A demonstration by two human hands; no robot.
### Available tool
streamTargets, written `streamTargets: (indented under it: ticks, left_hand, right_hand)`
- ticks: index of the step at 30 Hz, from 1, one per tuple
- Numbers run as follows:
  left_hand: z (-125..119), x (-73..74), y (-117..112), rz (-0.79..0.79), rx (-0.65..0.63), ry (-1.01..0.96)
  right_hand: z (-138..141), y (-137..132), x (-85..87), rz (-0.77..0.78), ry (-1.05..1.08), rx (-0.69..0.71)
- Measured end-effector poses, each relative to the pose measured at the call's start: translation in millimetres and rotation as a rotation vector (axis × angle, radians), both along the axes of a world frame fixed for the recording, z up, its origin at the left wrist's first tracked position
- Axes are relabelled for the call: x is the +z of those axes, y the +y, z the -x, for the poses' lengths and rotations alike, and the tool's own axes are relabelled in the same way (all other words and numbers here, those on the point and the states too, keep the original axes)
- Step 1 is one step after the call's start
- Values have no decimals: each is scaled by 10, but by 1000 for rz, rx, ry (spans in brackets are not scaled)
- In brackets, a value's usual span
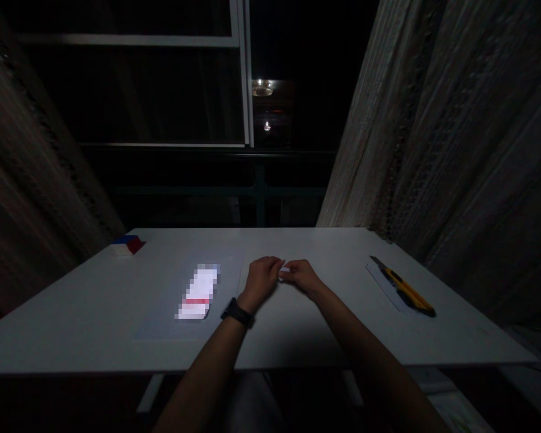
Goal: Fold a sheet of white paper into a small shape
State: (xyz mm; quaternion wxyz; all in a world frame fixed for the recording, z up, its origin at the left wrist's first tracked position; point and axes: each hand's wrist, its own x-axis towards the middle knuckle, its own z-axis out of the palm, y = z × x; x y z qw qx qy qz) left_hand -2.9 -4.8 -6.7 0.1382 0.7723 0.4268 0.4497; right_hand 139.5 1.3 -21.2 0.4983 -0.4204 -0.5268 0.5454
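Note:
Over the middle of the white table, my left hand (pixel 262 279) and my right hand (pixel 303 276) meet, fingertips pinched close together. A small white piece of paper (pixel 285 270) shows between them; its exact shape is hard to make out in the dim light. Both hands appear closed on it. A dark watch (pixel 236 312) is on my left wrist. To the left of my left hand, a phone (pixel 198 291) with a bright, blurred-out screen lies on a pale sheet (pixel 157 325).
On the right of the table (pixel 342 343), a yellow and black utility knife (pixel 408 290) lies over a white paper strip (pixel 381 284). A puzzle cube (pixel 126 245) sits at the far left corner. Curtains (pixel 365 120) hang either side of a dark window (pixel 162 96) behind the table.

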Motion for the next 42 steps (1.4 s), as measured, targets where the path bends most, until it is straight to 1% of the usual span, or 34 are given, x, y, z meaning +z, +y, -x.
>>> streamTargets:
  ticks: [3, 5, 7, 8, 10, 12, 13, 15, 19, 25, 29, 32, 35, 39, 42]
  left_hand:
    - [-2, 8, -22, -57, -16, 10]
    - [0, 6, -3, -21, 33, -61]
    - [4, -3, 40, 79, 87, -168]
    - [5, -10, 65, 146, 94, -229]
    - [-1, -25, 109, 287, 44, -358]
    - [-18, -34, 131, 401, -57, -484]
    - [-29, -35, 131, 448, -102, -547]
    - [-49, -26, 118, 526, -148, -672]
    - [-58, 4, 82, 616, -126, -831]
    - [-55, 11, 71, 621, -99, -867]
    - [-63, 11, 59, 627, -81, -826]
    - [-63, 17, 48, 637, -97, -778]
    - [-61, 23, 43, 657, -112, -785]
    - [-52, 35, 43, 639, -67, -800]
    - [-52, 50, 30, 635, -54, -765]
  right_hand:
    - [2, 33, -30, -15, 7, -37]
    - [5, 49, -34, -6, 6, -77]
    - [8, 56, -26, 6, 12, -124]
    - [10, 57, -20, 12, 23, -154]
    - [14, 56, -6, 19, 56, -214]
    - [22, 52, 3, 27, 90, -253]
    - [27, 48, 6, 31, 100, -258]
    - [40, 31, 7, 32, 108, -235]
    - [67, -24, 7, 5, 100, -146]
    - [91, -69, 17, -41, -36, -146]
    - [81, -42, -26, -57, -77, -143]
    - [59, -13, -61, -27, -98, -160]
    - [33, -7, -53, 14, -97, -137]
    - [8, -21, -3, 14, -92, -65]
    - [10, -17, -3, 4, -100, -99]
